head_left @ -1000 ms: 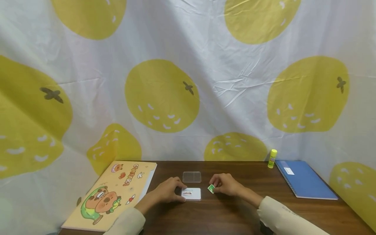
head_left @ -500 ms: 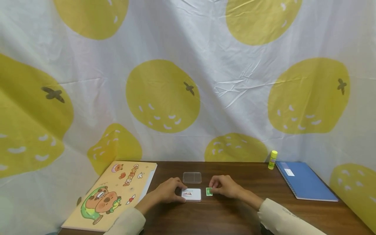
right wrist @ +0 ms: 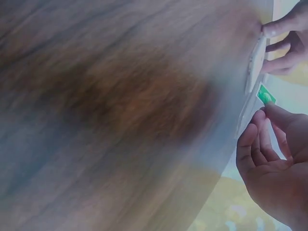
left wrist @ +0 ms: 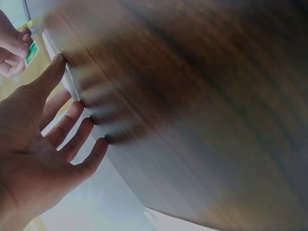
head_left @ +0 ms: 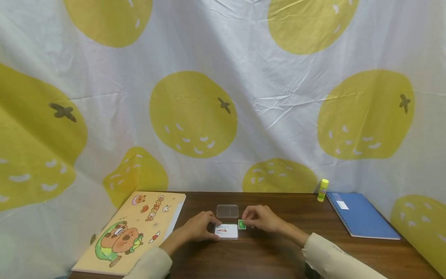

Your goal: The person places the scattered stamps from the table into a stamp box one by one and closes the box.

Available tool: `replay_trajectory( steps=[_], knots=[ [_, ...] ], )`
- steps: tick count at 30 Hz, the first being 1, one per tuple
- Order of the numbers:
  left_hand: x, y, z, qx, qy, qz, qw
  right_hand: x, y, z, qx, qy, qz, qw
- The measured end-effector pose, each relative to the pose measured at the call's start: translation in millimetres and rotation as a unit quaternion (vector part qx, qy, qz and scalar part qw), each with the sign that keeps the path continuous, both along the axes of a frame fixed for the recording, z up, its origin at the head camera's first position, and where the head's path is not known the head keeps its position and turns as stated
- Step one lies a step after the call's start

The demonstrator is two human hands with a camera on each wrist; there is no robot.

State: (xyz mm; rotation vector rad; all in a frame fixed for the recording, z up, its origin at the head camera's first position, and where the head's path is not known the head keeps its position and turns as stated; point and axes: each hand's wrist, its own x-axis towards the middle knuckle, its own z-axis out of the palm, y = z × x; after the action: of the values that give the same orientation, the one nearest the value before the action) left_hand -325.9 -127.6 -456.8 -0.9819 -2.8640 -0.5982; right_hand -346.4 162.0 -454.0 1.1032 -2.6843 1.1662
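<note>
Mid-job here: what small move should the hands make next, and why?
Probably ease the right hand leftward and lower the green piece onto the white card. The right hand pinches that piece near the card's right edge, the left hand steadies the card's left end, and the card's right part looks plain.

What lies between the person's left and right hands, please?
The head view shows the white card, held by the left hand, then the small green piece, pinched by the right hand.
</note>
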Motion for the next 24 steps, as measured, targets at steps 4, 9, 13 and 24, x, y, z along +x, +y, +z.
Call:
replay_trajectory(
  steps=[4, 9, 13, 24],
  knots=[
    [0.3, -1, -2.0, 0.002, -0.004, 0.003, 1.0, -0.2, -6, 0.0, -0.006, -0.007, 0.005, 1.0],
    [1.9, 0, -2.0, 0.011, -0.012, -0.003, 0.9999, 1.2, -14, -1.4, -0.011, -0.009, 0.006, 1.0],
    [2.0, 0, -2.0, 0.007, -0.014, 0.001, 0.9999, 4.3, -21, -1.4, -0.014, -0.01, 0.006, 1.0],
    [-0.2, -1, -1.4, 0.009, -0.02, 0.005, 0.9998, 9.4, -32, -3.0, 0.01, 0.009, -0.013, 1.0]
  ],
)
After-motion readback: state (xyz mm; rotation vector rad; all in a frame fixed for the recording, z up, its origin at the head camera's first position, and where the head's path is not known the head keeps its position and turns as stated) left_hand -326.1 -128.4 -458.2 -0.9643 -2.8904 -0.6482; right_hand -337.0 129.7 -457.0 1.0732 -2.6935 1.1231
